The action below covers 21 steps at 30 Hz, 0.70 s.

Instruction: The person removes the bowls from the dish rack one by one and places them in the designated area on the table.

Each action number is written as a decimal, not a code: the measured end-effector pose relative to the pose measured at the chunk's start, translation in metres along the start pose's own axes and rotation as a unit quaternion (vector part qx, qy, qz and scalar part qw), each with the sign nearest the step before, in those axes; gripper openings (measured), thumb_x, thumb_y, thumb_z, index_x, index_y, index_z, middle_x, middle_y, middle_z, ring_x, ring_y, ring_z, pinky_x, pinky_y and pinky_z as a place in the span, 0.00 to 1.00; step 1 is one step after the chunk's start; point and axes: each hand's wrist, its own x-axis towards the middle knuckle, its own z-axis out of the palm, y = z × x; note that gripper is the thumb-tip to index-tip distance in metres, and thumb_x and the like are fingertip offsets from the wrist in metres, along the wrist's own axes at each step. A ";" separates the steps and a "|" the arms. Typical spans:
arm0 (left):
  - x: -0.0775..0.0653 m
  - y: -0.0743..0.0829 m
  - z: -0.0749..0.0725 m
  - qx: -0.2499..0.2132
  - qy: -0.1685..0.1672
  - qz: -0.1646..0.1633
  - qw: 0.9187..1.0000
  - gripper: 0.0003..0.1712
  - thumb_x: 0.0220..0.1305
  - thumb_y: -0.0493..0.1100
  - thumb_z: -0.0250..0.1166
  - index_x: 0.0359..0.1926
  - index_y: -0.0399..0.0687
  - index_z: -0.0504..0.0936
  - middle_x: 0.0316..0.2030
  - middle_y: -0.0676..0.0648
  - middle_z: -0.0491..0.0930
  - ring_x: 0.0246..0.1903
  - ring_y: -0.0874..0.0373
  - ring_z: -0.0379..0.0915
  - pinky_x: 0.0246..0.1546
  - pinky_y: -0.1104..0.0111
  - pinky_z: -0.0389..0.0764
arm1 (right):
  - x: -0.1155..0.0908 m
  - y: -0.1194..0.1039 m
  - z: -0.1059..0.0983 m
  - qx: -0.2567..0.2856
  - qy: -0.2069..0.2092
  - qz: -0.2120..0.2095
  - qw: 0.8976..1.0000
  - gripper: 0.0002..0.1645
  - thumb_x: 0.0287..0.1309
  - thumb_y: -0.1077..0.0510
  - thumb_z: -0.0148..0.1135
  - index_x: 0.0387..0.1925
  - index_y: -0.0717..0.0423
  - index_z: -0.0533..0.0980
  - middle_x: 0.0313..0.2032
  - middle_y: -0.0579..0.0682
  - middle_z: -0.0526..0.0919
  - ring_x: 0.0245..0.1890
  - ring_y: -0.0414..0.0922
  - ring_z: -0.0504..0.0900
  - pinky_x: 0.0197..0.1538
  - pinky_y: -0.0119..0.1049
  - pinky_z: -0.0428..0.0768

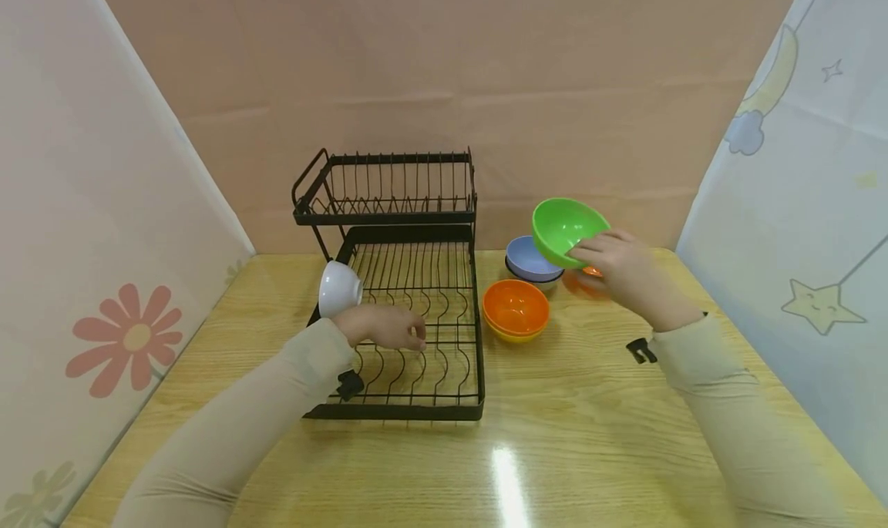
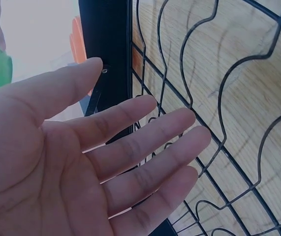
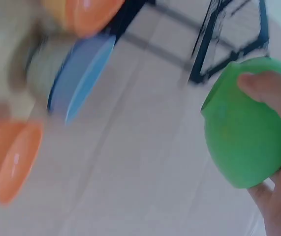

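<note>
My right hand grips a green bowl by its side and holds it tilted, up off the table. Fingers and thumb lie on the bowl's outer wall in the right wrist view. My left hand hangs over the lower tier of a black dish rack, its fingers extended and nothing in the palm. Beside that hand a white bowl stands on its side at the rack's left edge.
Right of the rack, an orange bowl sits in a yellow one. Behind it a blue bowl rests in a dark-rimmed bowl. Another orange bowl is partly hidden by my right hand in the head view. The rack's upper tier rises at the back.
</note>
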 end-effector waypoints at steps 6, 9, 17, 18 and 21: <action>0.003 0.000 -0.002 -0.014 -0.011 0.009 1.000 0.21 0.72 0.56 0.53 0.58 0.51 0.75 0.61 0.46 0.72 0.60 0.48 0.70 0.56 0.54 0.73 | -0.009 0.045 -0.012 -0.026 -0.078 0.130 0.988 0.15 0.43 0.63 0.75 0.34 0.60 0.78 0.30 0.56 0.85 0.32 0.55 0.82 0.43 0.54 0.76; 0.004 0.000 -0.002 -0.018 -0.015 0.010 1.000 0.22 0.73 0.55 0.52 0.59 0.50 0.74 0.62 0.46 0.72 0.60 0.49 0.69 0.57 0.54 0.72 | -0.018 0.061 -0.009 -0.024 -0.124 0.197 0.972 0.12 0.51 0.60 0.72 0.30 0.57 0.74 0.24 0.53 0.80 0.28 0.53 0.78 0.41 0.53 0.74; 0.004 -0.001 0.001 -0.010 -0.013 0.003 1.000 0.21 0.73 0.54 0.51 0.60 0.51 0.75 0.61 0.48 0.74 0.60 0.49 0.70 0.57 0.53 0.72 | -0.042 0.087 0.020 0.007 -0.252 0.259 0.932 0.08 0.66 0.58 0.58 0.32 0.54 0.69 0.24 0.49 0.73 0.30 0.50 0.75 0.41 0.52 0.73; 0.004 -0.001 0.001 -0.007 -0.012 0.002 1.000 0.21 0.73 0.54 0.51 0.60 0.51 0.75 0.61 0.48 0.74 0.61 0.49 0.70 0.57 0.53 0.72 | -0.045 0.089 0.025 0.014 -0.267 0.266 0.926 0.06 0.66 0.59 0.57 0.34 0.55 0.70 0.27 0.51 0.76 0.33 0.52 0.77 0.43 0.54 0.74; 0.003 0.000 0.002 0.000 -0.008 0.002 1.000 0.21 0.73 0.55 0.51 0.60 0.52 0.75 0.60 0.48 0.74 0.60 0.49 0.70 0.57 0.53 0.72 | -0.052 0.093 0.037 0.027 -0.310 0.285 0.907 0.08 0.68 0.58 0.54 0.44 0.58 0.72 0.38 0.57 0.82 0.44 0.60 0.80 0.50 0.61 0.73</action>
